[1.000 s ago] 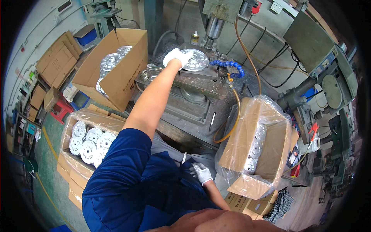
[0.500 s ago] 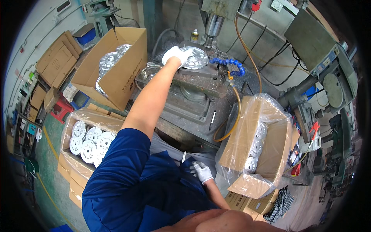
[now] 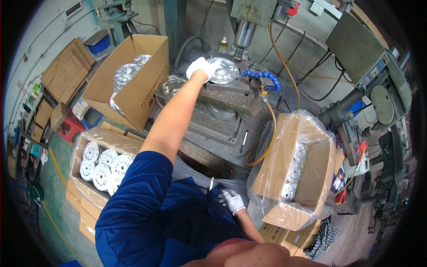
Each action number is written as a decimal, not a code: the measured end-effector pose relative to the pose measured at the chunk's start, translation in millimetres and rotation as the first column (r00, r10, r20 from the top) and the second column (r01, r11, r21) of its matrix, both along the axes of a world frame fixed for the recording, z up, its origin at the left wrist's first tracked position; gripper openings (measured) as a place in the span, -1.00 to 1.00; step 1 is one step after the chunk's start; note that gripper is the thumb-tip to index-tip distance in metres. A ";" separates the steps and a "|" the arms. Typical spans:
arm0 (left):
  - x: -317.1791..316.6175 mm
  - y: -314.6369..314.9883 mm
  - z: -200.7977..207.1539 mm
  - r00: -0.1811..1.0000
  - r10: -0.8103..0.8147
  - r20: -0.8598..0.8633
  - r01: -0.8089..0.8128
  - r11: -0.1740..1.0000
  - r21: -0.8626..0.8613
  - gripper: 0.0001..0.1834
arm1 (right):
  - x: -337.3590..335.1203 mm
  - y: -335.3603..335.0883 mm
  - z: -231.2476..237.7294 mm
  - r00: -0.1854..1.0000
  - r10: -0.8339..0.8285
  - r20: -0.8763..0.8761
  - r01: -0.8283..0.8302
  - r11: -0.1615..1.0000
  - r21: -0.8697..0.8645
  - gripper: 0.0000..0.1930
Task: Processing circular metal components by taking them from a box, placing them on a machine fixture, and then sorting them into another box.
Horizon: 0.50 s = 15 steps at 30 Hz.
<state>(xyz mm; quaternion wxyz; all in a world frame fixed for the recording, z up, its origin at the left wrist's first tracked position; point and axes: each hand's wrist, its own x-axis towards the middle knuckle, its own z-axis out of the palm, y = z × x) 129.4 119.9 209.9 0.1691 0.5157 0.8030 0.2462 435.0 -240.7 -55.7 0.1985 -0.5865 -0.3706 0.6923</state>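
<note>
My left hand [image 3: 201, 68], in a white glove, grips the left edge of a round, shiny metal disc [image 3: 224, 71] with cutouts. The disc lies flat on the fixture block [image 3: 222, 85] of a drill press, just below the spindle [image 3: 243, 40]. How the fingertips sit on the rim is partly hidden by the glove. My right hand [image 3: 232, 201], also gloved, rests by my lap against the blue clothing, fingers loosely stretched and holding nothing. Beside my left wrist stands a metal bowl [image 3: 171, 87] on the machine table.
Cardboard boxes of metal discs stand at the upper left [image 3: 153, 66], lower left [image 3: 80, 167] and right [image 3: 271, 175]; the latter two are plastic-lined. A blue segmented coolant hose [image 3: 262, 72] and a yellow tube [image 3: 272, 129] flank the fixture. A marker-like stick [image 3: 245, 138] and metal chips lie on the table.
The view has shifted slightly. My left hand stays at the disc's left edge, and my right hand remains by my lap; little else differs.
</note>
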 end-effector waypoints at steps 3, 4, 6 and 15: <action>0.5 0.2 -1.6 1.000 0.005 -0.004 -0.005 1.000 -0.005 -0.09 | 1.3 -1.7 -1.6 1.000 0.019 0.007 -0.019 1.000 0.017 -0.69; 0.5 0.3 -2.4 1.000 0.002 -0.008 -0.002 1.000 -0.006 -0.09 | 1.5 -2.1 -2.2 1.000 0.014 0.011 -0.014 1.000 0.018 -0.69; -0.4 1.2 -3.4 1.000 -0.002 -0.008 0.002 1.000 -0.001 -0.08 | 1.8 -2.9 -2.5 1.000 0.007 0.015 -0.008 1.000 0.021 -0.68; 2.2 3.1 1.0 0.991 0.116 0.062 -0.127 0.967 0.221 -0.25 | 3.6 -0.8 0.4 0.999 -0.027 0.027 0.027 0.999 0.026 -0.71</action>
